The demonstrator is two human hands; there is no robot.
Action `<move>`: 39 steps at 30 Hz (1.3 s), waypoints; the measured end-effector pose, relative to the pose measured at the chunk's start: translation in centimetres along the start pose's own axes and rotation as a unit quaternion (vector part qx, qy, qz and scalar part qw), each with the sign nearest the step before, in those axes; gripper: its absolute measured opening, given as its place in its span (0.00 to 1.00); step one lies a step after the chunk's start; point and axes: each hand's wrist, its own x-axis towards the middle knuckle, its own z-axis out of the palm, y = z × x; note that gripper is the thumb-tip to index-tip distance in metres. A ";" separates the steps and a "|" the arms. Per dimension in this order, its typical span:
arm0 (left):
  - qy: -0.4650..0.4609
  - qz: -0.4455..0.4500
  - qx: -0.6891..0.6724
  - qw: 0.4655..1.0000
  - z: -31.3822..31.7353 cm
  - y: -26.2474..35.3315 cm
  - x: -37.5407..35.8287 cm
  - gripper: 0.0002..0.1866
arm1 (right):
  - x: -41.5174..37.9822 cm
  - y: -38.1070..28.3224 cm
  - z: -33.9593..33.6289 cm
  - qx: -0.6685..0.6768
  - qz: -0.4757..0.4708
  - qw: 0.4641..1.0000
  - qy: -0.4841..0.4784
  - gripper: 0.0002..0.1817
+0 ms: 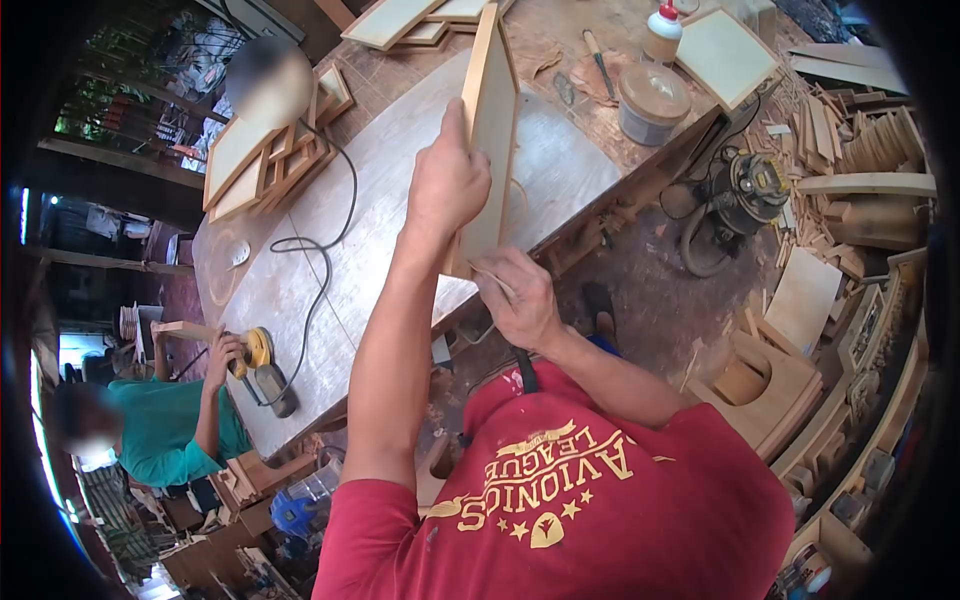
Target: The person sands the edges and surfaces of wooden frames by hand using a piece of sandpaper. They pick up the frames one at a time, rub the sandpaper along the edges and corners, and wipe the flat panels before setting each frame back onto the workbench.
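A shallow wooden tray-like panel [490,130] with a raised rim stands on edge over the workbench [400,240]. My left hand [452,185] is closed around its rim on the near left side, the thumb pointing up along the wood. At the panel's lower corner, my right hand [520,297] pinches a thin, flat tan piece [492,278] that looks like folded sandpaper. Its fingers press close to the panel's edge. The panel's underside is hidden from me.
Similar framed panels [262,170] are stacked at left, more at the back. A lidded tub [652,103], glue bottle [662,35] and brush [600,65] stand at right. A co-worker in green [180,430] handles a yellow sander [258,350]; its cord crosses the bench. A shop vacuum [745,190] sits on the floor.
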 end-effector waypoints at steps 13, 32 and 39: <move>0.000 0.008 0.006 1.000 0.0 -0.1 -0.2 0.36 | -3.4 7.7 0.2 -0.091 0.071 0.990 -0.085 0.11; -0.071 -0.027 -0.241 0.968 -2.9 -3.1 -6.7 0.51 | -5.0 8.4 -1.9 -0.046 0.102 0.992 -0.052 0.13; 0.125 -0.071 -0.194 0.971 9.5 -9.1 -11.9 0.17 | -5.9 8.6 -3.5 -0.097 0.086 0.989 -0.077 0.11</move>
